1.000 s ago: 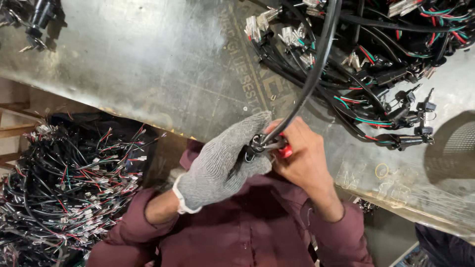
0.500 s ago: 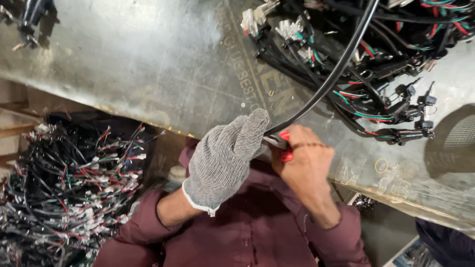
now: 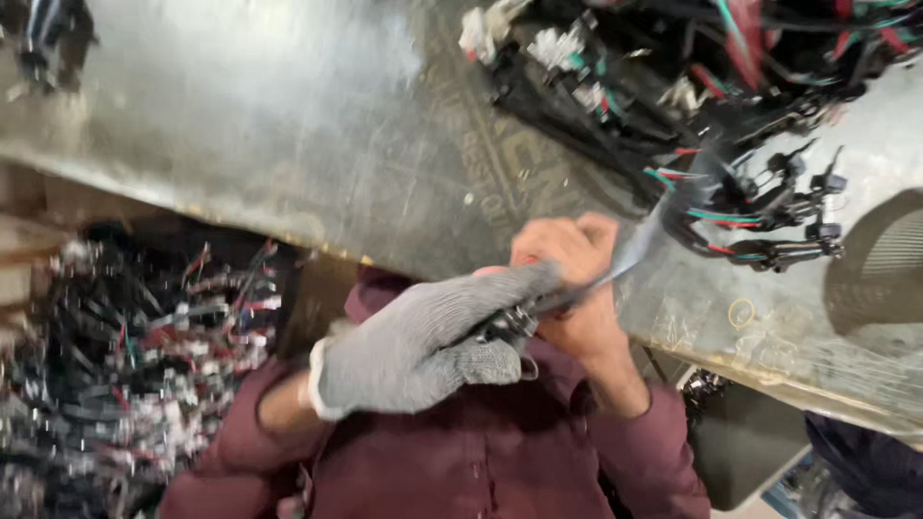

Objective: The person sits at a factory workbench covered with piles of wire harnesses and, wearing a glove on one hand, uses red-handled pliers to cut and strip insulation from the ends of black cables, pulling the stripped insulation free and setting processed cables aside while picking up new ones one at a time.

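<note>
1. A heap of black, red and white wire harnesses (image 3: 125, 365) lies below the table edge at far left; blur smears it, and single plugs cannot be told apart.
2. The left hand (image 3: 433, 341), in a grey knit glove, is closed around a small black connector (image 3: 505, 325); the glove hides most of that piece.
3. The bare right hand (image 3: 572, 279) is curled shut just behind the glove, touching it; what its fingers press is covered.
4. A dark cable (image 3: 635, 252) runs up and right from the two hands, streaked by motion.
5. It ends in the tangled wire bundle (image 3: 702, 106) on the grey metal table (image 3: 288, 125), cut off at the top edge.
</note>
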The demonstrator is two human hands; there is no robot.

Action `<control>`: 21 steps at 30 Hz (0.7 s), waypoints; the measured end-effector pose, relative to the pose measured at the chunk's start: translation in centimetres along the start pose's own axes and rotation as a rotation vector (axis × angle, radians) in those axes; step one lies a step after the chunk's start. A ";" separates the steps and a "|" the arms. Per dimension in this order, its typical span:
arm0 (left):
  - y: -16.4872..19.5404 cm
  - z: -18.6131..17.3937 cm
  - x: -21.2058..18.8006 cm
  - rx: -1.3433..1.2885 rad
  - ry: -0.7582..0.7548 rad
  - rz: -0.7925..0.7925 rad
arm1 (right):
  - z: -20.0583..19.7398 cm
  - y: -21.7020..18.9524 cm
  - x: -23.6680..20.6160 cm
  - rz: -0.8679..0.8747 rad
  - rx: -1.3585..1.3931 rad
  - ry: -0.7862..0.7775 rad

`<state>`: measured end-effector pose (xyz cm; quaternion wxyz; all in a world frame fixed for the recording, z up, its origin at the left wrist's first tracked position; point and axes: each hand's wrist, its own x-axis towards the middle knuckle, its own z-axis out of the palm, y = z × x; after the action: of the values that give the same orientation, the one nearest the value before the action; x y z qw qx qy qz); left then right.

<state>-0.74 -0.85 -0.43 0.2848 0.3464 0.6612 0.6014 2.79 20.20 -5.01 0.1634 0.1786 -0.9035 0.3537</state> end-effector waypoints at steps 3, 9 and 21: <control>-0.4 -0.1 -0.3 -0.193 -0.059 -0.037 | 0.1 1.4 -0.2 0.079 0.271 -0.047; -0.8 0.4 -0.6 -0.079 0.087 0.008 | 0.4 2.0 -0.9 0.196 0.385 -0.123; 1.1 -11.0 -0.1 0.935 0.844 -0.382 | -5.6 3.6 1.2 0.213 -0.834 -0.008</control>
<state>-9.35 -7.45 1.90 -0.0776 0.0448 0.9576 0.2738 1.13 26.30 -2.70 0.1807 0.0043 -0.9831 -0.0276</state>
